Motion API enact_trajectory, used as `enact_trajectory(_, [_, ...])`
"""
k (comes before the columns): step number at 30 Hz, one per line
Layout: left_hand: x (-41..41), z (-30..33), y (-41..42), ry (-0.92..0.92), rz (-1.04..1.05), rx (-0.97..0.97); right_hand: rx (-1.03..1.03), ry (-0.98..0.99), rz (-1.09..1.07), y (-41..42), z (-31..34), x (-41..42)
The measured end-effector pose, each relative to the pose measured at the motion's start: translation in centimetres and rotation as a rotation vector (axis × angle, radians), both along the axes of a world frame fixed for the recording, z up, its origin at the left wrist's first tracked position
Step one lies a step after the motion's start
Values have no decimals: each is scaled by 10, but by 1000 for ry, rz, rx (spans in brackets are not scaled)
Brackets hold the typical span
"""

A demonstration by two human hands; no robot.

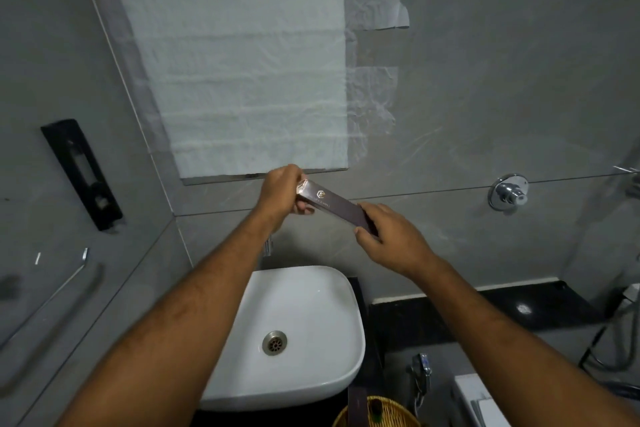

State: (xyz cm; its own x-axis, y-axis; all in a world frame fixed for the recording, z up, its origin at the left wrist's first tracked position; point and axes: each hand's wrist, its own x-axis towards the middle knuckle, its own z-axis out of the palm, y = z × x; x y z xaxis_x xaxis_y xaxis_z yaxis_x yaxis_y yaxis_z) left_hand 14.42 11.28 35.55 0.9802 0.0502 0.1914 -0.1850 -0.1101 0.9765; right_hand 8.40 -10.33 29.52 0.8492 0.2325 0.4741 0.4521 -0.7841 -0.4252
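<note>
A long, slim dark brown box (335,205) with a pale logo near its upper end is held out in front of the wall, above the white basin (332,291). My left hand (281,191) grips the box's upper left end, where a shiny flap edge shows. My right hand (391,236) grips its lower right end, thumb underneath and fingers over the top. The box slopes down from left to right between the two hands.
A paper-covered mirror (242,62) hangs on the grey wall. A chrome wall valve (508,191) sits at right, a black fixture (81,174) and a towel rail (52,295) at left. A wicker basket (377,412) and black counter (485,308) lie below right.
</note>
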Motion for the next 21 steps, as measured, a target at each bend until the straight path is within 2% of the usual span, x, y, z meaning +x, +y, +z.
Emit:
enact_trajectory(2, [-1,-24,-1,102,8,-197,-157,2,7,-2,22,1])
enact_trajectory(6, [-11,-68,-2,273,-81,-731,-570,12,-6,4,75,6])
enact_trajectory(9, [-24,-98,-7,342,-180,-992,-868,-20,-33,24,111,7])
enact_trajectory(12, [-34,-119,-16,400,-213,-1086,-1161,-72,-28,53,135,7])
enact_trajectory(15, [-36,-130,-21,426,-217,-1153,-1347,-160,-17,75,145,8])
enact_trajectory(18, [-36,-135,-20,433,-210,-1175,-1425,-211,-3,86,148,10])
enact_trajectory(21, [-36,-141,-13,447,-237,-1191,-1412,-240,2,83,149,13])
